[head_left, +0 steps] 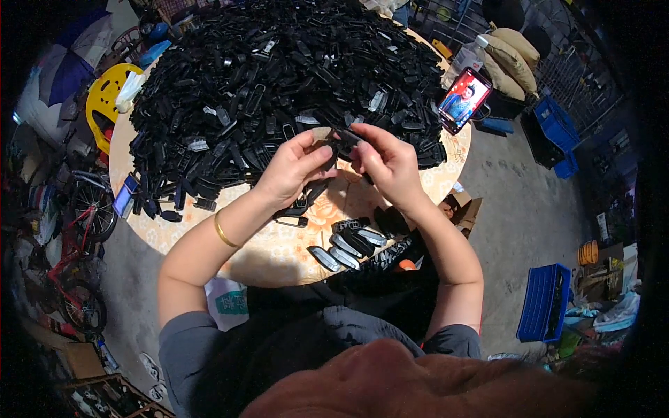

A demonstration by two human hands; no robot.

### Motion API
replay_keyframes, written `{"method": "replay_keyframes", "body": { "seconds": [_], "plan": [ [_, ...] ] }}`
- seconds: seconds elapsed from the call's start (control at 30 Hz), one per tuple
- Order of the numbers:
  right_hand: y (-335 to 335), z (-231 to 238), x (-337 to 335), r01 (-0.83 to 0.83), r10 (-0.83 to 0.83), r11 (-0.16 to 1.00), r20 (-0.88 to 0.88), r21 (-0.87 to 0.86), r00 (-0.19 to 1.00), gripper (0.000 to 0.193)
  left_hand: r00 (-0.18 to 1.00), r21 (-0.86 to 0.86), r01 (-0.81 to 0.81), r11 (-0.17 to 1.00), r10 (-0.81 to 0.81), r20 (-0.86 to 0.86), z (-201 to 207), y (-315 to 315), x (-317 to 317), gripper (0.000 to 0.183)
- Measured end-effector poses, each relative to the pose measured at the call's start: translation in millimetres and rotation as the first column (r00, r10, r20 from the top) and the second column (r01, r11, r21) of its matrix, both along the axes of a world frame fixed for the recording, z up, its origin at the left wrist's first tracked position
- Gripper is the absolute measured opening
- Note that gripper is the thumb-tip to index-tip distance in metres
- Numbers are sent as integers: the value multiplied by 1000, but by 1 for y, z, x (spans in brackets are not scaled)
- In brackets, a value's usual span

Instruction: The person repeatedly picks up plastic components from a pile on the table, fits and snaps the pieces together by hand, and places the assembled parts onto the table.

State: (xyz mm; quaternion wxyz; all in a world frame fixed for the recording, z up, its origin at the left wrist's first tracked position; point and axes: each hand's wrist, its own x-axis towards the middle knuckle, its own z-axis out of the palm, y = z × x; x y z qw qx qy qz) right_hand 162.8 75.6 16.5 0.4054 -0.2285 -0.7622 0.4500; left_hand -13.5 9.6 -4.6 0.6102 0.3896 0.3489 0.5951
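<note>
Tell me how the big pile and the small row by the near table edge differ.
Size: the pile covers most of the table, while the row is just a handful of pieces.
Order: the pile is jumbled every which way; pieces in the row lie side by side, slanting much alike.
Colour: the pile looks mostly black with scattered silver; the row shows mainly silver faces.
Shared: both lie on the same table.

We were in a cluttered, garage-like workshop, where small black parts lay heaped across a flower-patterned table above a grey concrete floor. Around us we saw blue crates, stuffed sacks, a red bicycle and an umbrella.
</note>
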Motion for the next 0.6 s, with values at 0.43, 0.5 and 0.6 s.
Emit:
{"method": "replay_keyframes", "body": {
  "seconds": [0.43, 0.5, 0.6],
  "plan": [
    [-5, 12, 3, -63, -70, 853, 232, 518, 970, 36, 956, 146, -100, 984, 136, -259, 11, -1, -8, 24],
    [0, 13, 7, -178, 71, 879, 248, 443, 966, 35, 922, 162, -60, 985, 117, -370, 16, -2, -11, 23],
    [3, 6, 8, -220, 106, 839, 247, 498, 963, 33, 909, 101, -1, 995, 43, -415, 14, -5, -9, 23]
  ]
}}
